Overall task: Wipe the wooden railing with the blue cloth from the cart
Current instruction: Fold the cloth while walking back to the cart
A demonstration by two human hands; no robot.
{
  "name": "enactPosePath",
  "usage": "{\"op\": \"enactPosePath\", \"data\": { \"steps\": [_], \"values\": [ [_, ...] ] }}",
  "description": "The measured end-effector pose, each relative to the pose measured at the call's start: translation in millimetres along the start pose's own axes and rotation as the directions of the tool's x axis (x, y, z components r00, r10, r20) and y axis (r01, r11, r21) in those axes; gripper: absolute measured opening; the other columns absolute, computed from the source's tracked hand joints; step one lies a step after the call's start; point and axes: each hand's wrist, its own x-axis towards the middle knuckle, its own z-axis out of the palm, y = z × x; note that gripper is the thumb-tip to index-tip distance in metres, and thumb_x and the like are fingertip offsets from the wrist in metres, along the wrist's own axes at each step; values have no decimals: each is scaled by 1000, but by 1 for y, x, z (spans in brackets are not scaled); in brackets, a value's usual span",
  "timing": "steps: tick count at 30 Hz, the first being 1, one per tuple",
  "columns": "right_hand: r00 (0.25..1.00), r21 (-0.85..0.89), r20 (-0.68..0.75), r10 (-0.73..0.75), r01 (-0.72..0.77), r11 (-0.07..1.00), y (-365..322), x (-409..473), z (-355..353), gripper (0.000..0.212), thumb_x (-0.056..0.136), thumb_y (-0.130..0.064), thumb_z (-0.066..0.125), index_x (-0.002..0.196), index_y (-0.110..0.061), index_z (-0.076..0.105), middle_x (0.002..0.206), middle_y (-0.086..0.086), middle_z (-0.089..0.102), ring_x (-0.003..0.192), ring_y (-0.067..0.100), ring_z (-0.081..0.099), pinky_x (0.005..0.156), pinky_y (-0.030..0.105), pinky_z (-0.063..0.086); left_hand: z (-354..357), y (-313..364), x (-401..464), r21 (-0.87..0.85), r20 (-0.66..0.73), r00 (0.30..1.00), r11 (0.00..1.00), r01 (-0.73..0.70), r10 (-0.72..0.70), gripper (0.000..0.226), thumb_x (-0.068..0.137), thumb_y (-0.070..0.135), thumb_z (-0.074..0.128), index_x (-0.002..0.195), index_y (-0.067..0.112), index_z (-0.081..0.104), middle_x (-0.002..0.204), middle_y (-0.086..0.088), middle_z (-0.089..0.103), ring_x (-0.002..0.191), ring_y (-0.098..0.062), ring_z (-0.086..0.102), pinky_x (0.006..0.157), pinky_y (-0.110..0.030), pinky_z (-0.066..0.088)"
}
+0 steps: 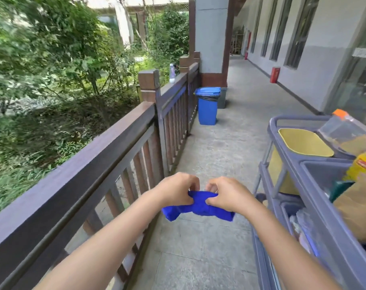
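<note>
The blue cloth (199, 206) is hanging bunched up in the air over the floor, between the wooden railing (90, 164) and the cart (316, 185) — not touching either one. The left hand (179, 190) and the right hand (224, 194) are both pinching its top edge, fingers (193, 185) curled tight on the cloth. The railing is running along the left side. Farther down the walkway a blue bin (207, 105) is standing, and a bottle (172, 73) is sitting on the rail.

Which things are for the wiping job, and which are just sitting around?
For the job:
blue cloth, held by left hand and right hand
wooden railing
cart

Just there:
blue bin
bottle on the rail
red box
</note>
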Motion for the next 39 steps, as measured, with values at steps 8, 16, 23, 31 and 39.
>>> {"op": "enactPosePath", "data": {
  "steps": [8, 16, 23, 31, 39],
  "values": [
    [1000, 4, -2, 30, -30, 1000, 11, 145, 2, 15, 68, -27, 61, 78, -36, 54, 87, -16, 60, 87, 12, 58, 70, 29, 47, -18, -96, 113, 24, 4, 1000, 1000, -11, 11, 20, 69, 11, 57, 87, 19, 59, 82, 6, 54, 81, -20, 55, 68, -37, 52],
    [991, -4, -60, 118, -118, 993, 22, 294, -29, 19, 67, -29, 62, 85, -31, 60, 89, -14, 64, 83, 11, 60, 64, 26, 43, -59, -190, 253, -42, 18, 995, 994, -99, 100, 17, 68, 10, 59, 81, 22, 57, 84, 3, 59, 83, -20, 58, 71, -36, 53],
    [966, 34, -85, 246, -244, 969, 79, 375, -53, 16, 67, -27, 64, 82, -30, 61, 84, -13, 62, 84, 12, 59, 66, 28, 48, -60, -213, 380, -88, 101, 972, 975, -204, 212, 18, 69, 10, 59, 85, 19, 60, 92, -1, 65, 83, -18, 59, 72, -35, 53],
    [918, 57, -129, 375, -371, 927, 186, 469, -92, 12, 67, -28, 64, 77, -32, 59, 79, -14, 62, 80, 12, 60, 66, 29, 48, -46, -206, 550, -72, 184, 931, 949, -307, 315, 20, 72, 9, 58, 91, 17, 60, 99, -3, 63, 85, -17, 57, 56, -24, 41],
    [882, 128, -165, 442, -425, 896, 273, 574, -162, 13, 67, -27, 64, 73, -34, 55, 78, -16, 61, 78, 11, 60, 67, 30, 50, -74, -193, 715, -28, 206, 902, 924, -381, 379, 18, 72, 9, 57, 89, 17, 60, 98, -3, 63, 84, -17, 55, 54, -24, 41]
  ]
}}
